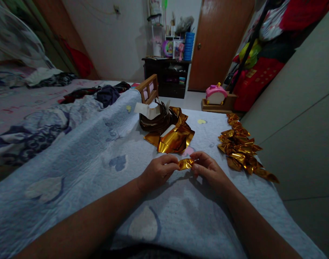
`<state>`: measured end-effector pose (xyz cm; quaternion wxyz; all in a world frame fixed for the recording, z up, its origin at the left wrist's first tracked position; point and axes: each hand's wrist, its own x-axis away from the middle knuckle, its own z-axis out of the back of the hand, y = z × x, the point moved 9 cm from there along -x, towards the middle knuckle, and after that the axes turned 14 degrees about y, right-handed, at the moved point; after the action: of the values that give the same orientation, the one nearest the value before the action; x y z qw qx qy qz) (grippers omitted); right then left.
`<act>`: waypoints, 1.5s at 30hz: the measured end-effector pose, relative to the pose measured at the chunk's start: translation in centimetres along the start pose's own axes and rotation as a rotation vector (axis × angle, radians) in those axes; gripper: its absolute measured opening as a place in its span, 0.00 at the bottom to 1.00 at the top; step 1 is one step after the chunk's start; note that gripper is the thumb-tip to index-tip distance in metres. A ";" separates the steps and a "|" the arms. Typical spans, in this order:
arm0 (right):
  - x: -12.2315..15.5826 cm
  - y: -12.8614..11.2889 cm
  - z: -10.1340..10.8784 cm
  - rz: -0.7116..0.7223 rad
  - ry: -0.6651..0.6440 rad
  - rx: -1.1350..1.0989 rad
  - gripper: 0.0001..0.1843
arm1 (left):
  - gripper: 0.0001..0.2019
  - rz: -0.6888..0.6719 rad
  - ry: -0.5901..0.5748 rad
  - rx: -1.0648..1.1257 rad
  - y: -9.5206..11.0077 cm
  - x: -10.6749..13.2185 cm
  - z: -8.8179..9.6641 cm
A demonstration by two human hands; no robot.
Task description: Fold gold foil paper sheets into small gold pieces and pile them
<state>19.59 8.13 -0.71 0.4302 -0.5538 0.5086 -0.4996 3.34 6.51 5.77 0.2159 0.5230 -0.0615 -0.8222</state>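
Note:
A small folded piece of gold foil paper [186,164] is pinched between both my hands just above the light blue quilt [99,154]. My left hand [158,169] grips its left end with closed fingers. My right hand [208,169] holds the right end, fingers curled over it. Just beyond my hands lies a loose stack of gold foil sheets [173,139]. To the right, a row of several folded gold pieces [241,147] runs along the bed's edge.
A dark round bundle with white paper [154,118] sits behind the gold sheets, by a wooden bed frame post [148,89]. Rumpled bedding and clothes lie to the left. A pink toy [216,94], dark cabinet [167,75] and wooden door [220,43] stand beyond.

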 end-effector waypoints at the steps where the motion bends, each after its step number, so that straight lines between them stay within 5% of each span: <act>1: 0.0 0.0 0.0 -0.001 0.003 -0.005 0.18 | 0.09 -0.014 0.005 -0.012 0.1 0.0 0.0; 18: -0.8 -1.1 1.4 0.187 0.178 0.362 0.11 | 0.10 -0.096 -0.032 -0.149 1.3 0.2 -0.6; 27: -1.1 -3.8 6.8 0.178 0.530 0.176 0.13 | 0.18 0.201 -0.040 0.001 -1.6 0.4 -0.3; 38: 0.9 -8.3 15.5 0.353 1.013 0.281 0.07 | 0.19 0.266 -0.073 0.050 -2.0 0.8 -0.7; 45: 0.6 -6.9 17.4 0.214 1.049 0.139 0.08 | 0.19 0.267 -0.083 0.046 -2.1 0.9 -0.7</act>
<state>37.71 7.81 3.93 0.2025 -0.1451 0.6746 -0.6949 3.04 8.06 4.04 0.3086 0.4807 -0.1579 -0.8055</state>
